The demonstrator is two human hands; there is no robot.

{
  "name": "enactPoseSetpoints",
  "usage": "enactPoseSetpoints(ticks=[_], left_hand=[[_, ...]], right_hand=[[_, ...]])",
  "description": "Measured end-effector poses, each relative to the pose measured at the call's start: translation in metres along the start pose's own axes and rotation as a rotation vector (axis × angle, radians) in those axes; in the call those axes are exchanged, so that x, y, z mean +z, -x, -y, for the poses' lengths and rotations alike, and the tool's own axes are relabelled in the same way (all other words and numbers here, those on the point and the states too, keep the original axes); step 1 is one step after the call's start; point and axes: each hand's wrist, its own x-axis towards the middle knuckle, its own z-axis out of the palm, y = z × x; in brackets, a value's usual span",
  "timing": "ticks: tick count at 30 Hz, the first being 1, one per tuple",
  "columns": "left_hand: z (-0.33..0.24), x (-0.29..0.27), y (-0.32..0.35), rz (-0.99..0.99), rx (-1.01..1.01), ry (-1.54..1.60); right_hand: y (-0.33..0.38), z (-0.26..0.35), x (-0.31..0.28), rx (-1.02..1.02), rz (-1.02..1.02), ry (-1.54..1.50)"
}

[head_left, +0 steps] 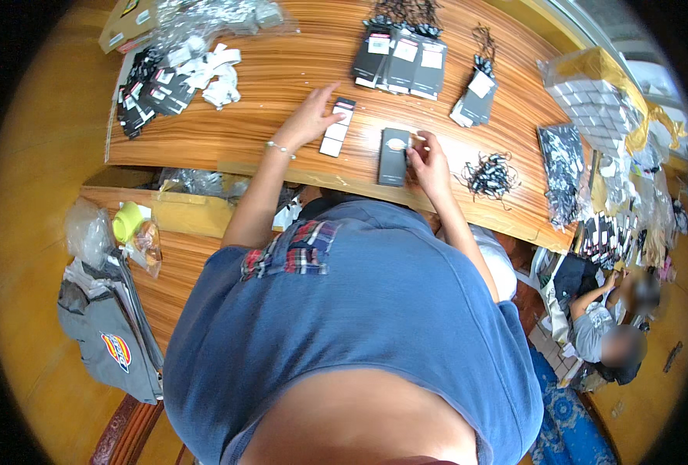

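My left hand (pixel 313 120) reaches over the table with its fingers spread, holding nothing. Its fingertips are at the upper part of a narrow dark tag with white label sections (pixel 335 132). My right hand (pixel 431 164) is bent loosely at the right edge of a black hang tag stack (pixel 391 163), thumb and forefinger apart. The stack lies flat near the table's front edge, with a pale oval mark on its top tag. Just right of that hand is a heap of black strings with small fasteners (pixel 490 177).
Black hang tags with strings (pixel 400 66) lie at the far middle, a smaller bunch (pixel 477 97) to their right. Dark tags and white labels (pixel 154 93) are piled at left. A plastic-wrapped box (pixel 592 101) stands at right. A person (pixel 592 329) sits beyond, lower right.
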Motion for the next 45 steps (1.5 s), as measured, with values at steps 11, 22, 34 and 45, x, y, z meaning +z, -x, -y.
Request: enactPoseSetpoints(ticks=[11, 22, 34, 45], left_hand=[[-0.066, 0.024, 0.038, -0.075, 0.285, 0.033], [-0.105, 0.054, 0.016, 0.058, 0.250, 0.281], [-0.134, 0.124, -0.041, 0.013, 0.209, 0.374], [-0.124, 0.204, -0.158, -0.088, -0.129, 0.566]], right_hand=[[0.020, -0.009, -0.030, 0.039, -0.186, -0.014], [-0.019, 0.001, -0.126, 0.066, -0.281, -0.083], [-0.041, -0.047, -0.137, 0.083, -0.321, -0.220], [-0.144, -0.076, -0.124, 0.214, -0.344, -0.111]])
